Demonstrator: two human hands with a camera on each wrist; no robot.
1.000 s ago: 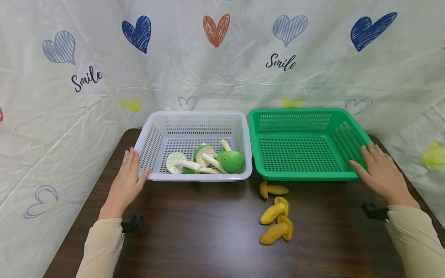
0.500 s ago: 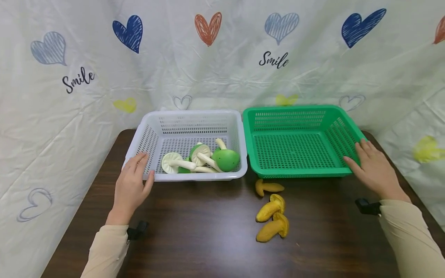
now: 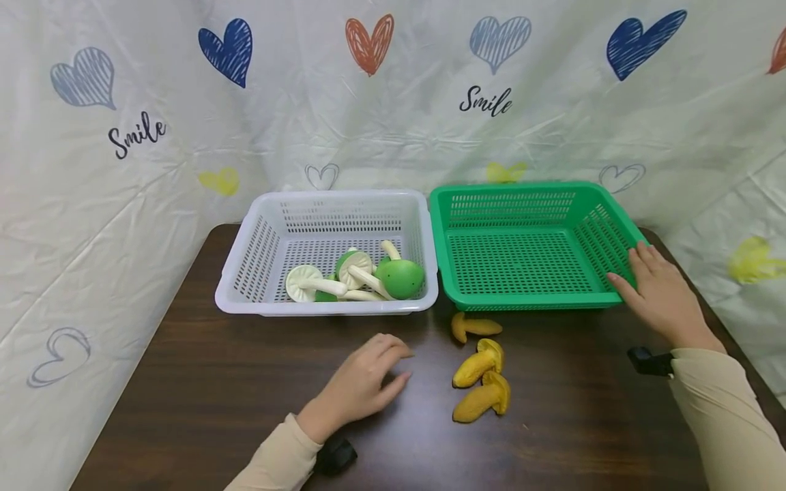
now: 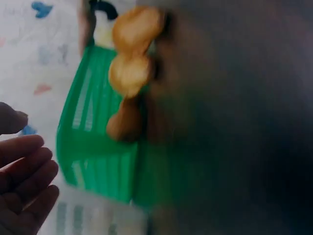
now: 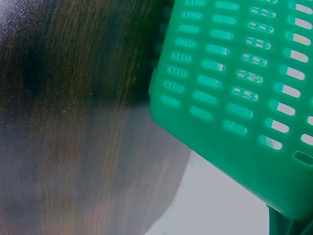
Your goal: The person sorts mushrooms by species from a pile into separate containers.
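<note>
My left hand (image 3: 362, 382) reaches over the table in front of the white basket, fingers loosely bent, holding nothing. To its right lie three toy mushrooms: a brown one (image 3: 482, 327) near the green basket, a yellow one (image 3: 474, 369), and a yellow-brown one (image 3: 475, 404) touching it at the front. The left wrist view shows the fingers (image 4: 34, 169) apart from the mushrooms. My right hand (image 3: 666, 300) rests with extended fingers on the right rim of the green basket (image 3: 540, 301); in the right wrist view that hand is out of sight.
A white basket (image 3: 344, 308) stands left of the green one and holds several green-capped toy mushrooms (image 3: 400, 278) with white stems. The dark wooden table (image 3: 184, 409) ends at a white cloth backdrop (image 3: 417, 123) printed with hearts.
My left hand has left the rim of the white basket and moved right and nearer me, toward the loose mushrooms. The right hand stays on the green basket.
</note>
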